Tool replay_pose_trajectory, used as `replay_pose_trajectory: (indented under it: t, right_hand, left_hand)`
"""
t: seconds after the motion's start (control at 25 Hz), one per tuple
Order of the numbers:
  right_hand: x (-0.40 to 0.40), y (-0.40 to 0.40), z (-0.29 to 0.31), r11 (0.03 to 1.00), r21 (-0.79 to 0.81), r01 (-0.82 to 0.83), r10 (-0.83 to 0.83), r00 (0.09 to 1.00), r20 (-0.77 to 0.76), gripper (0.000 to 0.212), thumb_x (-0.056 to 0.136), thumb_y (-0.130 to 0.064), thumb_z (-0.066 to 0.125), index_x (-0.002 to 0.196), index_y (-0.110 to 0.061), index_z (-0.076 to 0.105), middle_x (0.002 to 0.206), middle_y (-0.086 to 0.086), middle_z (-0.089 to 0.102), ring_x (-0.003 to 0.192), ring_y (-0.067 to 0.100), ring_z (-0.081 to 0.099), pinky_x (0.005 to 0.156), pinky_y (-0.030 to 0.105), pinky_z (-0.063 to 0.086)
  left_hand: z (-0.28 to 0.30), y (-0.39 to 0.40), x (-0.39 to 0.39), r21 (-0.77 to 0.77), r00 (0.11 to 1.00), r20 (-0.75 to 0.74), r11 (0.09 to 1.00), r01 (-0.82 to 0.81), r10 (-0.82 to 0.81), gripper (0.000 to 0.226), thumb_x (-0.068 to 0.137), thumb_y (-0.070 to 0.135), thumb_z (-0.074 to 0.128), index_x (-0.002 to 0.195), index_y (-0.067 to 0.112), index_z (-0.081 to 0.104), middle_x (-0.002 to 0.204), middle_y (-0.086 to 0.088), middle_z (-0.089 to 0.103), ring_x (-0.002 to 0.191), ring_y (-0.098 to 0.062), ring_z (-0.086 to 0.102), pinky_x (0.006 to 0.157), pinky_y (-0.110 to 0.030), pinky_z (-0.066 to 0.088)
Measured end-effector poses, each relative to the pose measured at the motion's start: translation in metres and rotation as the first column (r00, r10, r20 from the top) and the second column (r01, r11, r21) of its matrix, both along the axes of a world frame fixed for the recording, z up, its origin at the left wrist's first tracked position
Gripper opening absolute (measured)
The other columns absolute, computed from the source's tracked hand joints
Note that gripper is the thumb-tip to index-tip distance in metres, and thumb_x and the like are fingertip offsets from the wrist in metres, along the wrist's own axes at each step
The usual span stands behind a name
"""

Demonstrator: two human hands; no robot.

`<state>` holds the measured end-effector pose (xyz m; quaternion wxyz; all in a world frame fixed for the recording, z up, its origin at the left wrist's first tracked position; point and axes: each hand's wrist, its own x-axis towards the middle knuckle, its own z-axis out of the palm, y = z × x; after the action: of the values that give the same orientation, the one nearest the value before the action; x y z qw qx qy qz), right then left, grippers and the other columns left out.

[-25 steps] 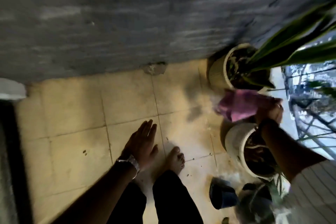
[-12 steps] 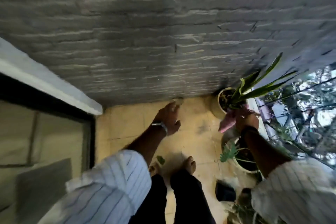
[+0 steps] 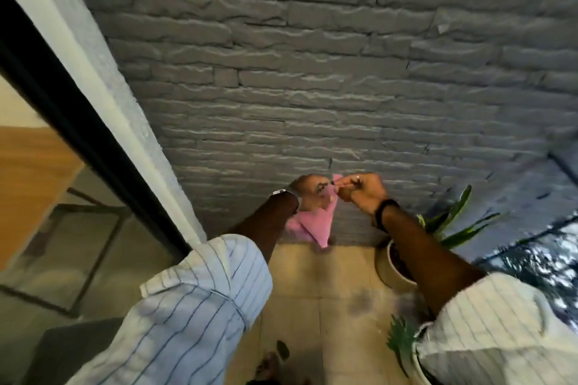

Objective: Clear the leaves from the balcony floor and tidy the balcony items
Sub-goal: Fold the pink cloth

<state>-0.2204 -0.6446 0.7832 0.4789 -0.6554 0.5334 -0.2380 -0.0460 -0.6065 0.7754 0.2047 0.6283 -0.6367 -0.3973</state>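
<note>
A pink cloth [image 3: 316, 225] hangs in the air in front of the grey brick wall, held up by both hands at chest height. My right hand [image 3: 359, 191] pinches its top corner with curled fingers. My left hand [image 3: 308, 194] is at the cloth's other top edge, palm turned up with small dark bits on it; its grip is blurred. A single green leaf [image 3: 282, 348] lies on the beige floor tiles [image 3: 319, 306] below, near my foot.
A cream pot [image 3: 392, 272] with a long-leaved plant stands at the wall's foot on the right. Another plant's leaves [image 3: 400, 344] show at the lower right. A railing [image 3: 531, 241] runs on the right, a glass door with black frame [image 3: 78, 122] on the left.
I have stood up and the view has lifted toward the wall. My right hand raised the pink cloth from beside the pots, and my left hand came up from the floor to meet it.
</note>
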Motion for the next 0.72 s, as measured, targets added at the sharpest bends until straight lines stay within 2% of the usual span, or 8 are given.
replay_pose_trajectory:
  t: [0.12, 0.2, 0.36, 0.44, 0.52, 0.6, 0.68, 0.72]
  right_hand:
    - [0.010, -0.009, 0.026, 0.990, -0.136, -0.041, 0.044, 0.999, 0.024, 0.006, 0.077, -0.019, 0.085, 0.078, -0.023, 0.080, 0.082, -0.007, 0.077, 0.085, 0.003, 0.068, 0.088, 0.037, 0.059]
    - [0.011, -0.024, 0.038, 0.979, -0.203, -0.002, 0.021, 0.996, 0.088, 0.008, 0.072, -0.033, 0.084, 0.077, -0.029, 0.079, 0.083, -0.003, 0.077, 0.084, 0.011, 0.070, 0.087, 0.047, 0.059]
    - [0.029, 0.003, 0.110, 0.979, -0.193, 0.071, -0.020, 0.966, 0.256, 0.012, 0.082, -0.009, 0.077, 0.077, -0.020, 0.075, 0.082, -0.001, 0.076, 0.080, 0.020, 0.071, 0.077, 0.039, 0.060]
    - [0.036, 0.007, 0.129, 0.961, -0.268, 0.060, 0.013, 0.965, 0.263, 0.013, 0.087, -0.010, 0.074, 0.085, -0.023, 0.074, 0.085, -0.001, 0.075, 0.081, 0.015, 0.069, 0.077, 0.031, 0.058]
    - [0.036, 0.007, 0.154, 0.919, -0.388, -0.077, 0.118, 0.989, 0.084, 0.003, 0.087, -0.022, 0.073, 0.086, -0.023, 0.072, 0.082, -0.001, 0.074, 0.077, 0.012, 0.065, 0.071, 0.026, 0.054]
    - [0.031, -0.002, 0.179, 0.820, -0.471, -0.325, 0.171, 0.924, -0.341, 0.025, 0.082, -0.035, 0.077, 0.071, -0.017, 0.064, 0.066, 0.001, 0.064, 0.067, 0.017, 0.057, 0.058, 0.025, 0.044]
    - [0.022, -0.016, 0.208, 0.781, -0.453, -0.431, 0.117, 0.813, -0.571, 0.037, 0.075, -0.042, 0.082, 0.062, -0.018, 0.057, 0.063, -0.001, 0.057, 0.066, 0.023, 0.054, 0.055, 0.026, 0.041]
    - [0.018, -0.021, 0.227, 0.785, -0.458, -0.418, 0.100, 0.814, -0.572, 0.036, 0.072, -0.044, 0.084, 0.063, -0.019, 0.060, 0.067, -0.001, 0.060, 0.069, 0.023, 0.057, 0.059, 0.028, 0.045]
  left_hand:
    - [0.043, 0.005, 0.020, -0.141, 0.994, 0.106, 0.990, -0.006, 0.021, 0.019, 0.093, 0.024, 0.061, 0.098, 0.010, 0.072, 0.091, -0.010, 0.074, 0.079, -0.024, 0.067, 0.075, -0.034, 0.056]
    - [0.068, 0.009, 0.035, -0.234, 0.984, 0.164, 0.972, -0.024, 0.063, 0.019, 0.091, 0.028, 0.062, 0.086, 0.013, 0.073, 0.080, -0.005, 0.072, 0.071, -0.020, 0.062, 0.068, -0.032, 0.051]
    - [0.102, 0.017, 0.034, -0.236, 0.994, 0.081, 0.971, -0.049, 0.070, 0.021, 0.095, 0.017, 0.062, 0.074, 0.020, 0.062, 0.061, 0.009, 0.052, 0.058, -0.010, 0.042, 0.054, -0.021, 0.037]
    - [0.116, 0.018, 0.027, -0.288, 0.987, -0.006, 0.945, -0.155, 0.160, 0.025, 0.097, 0.011, 0.054, 0.075, 0.022, 0.050, 0.062, 0.008, 0.044, 0.063, -0.018, 0.040, 0.059, -0.029, 0.038]
    - [0.138, 0.015, 0.031, -0.431, 0.969, -0.028, 0.872, -0.233, 0.246, 0.016, 0.099, 0.016, 0.051, 0.083, 0.019, 0.051, 0.064, 0.009, 0.044, 0.066, -0.019, 0.041, 0.063, -0.034, 0.038]
    - [0.176, 0.018, 0.047, -0.564, 0.976, 0.042, 0.811, -0.154, 0.214, 0.014, 0.097, 0.027, 0.059, 0.089, 0.015, 0.058, 0.064, 0.009, 0.050, 0.063, -0.016, 0.044, 0.061, -0.030, 0.036]
    - [0.219, 0.018, 0.068, -0.574, 0.928, 0.362, 0.806, 0.145, 0.090, 0.032, 0.088, 0.047, 0.069, 0.090, 0.016, 0.063, 0.071, 0.004, 0.062, 0.066, -0.017, 0.053, 0.060, -0.028, 0.037]
    - [0.239, 0.016, 0.079, -0.518, 0.832, 0.553, 0.800, 0.302, 0.045, 0.040, 0.084, 0.055, 0.070, 0.089, 0.016, 0.065, 0.078, -0.001, 0.067, 0.071, -0.021, 0.058, 0.060, -0.028, 0.037]
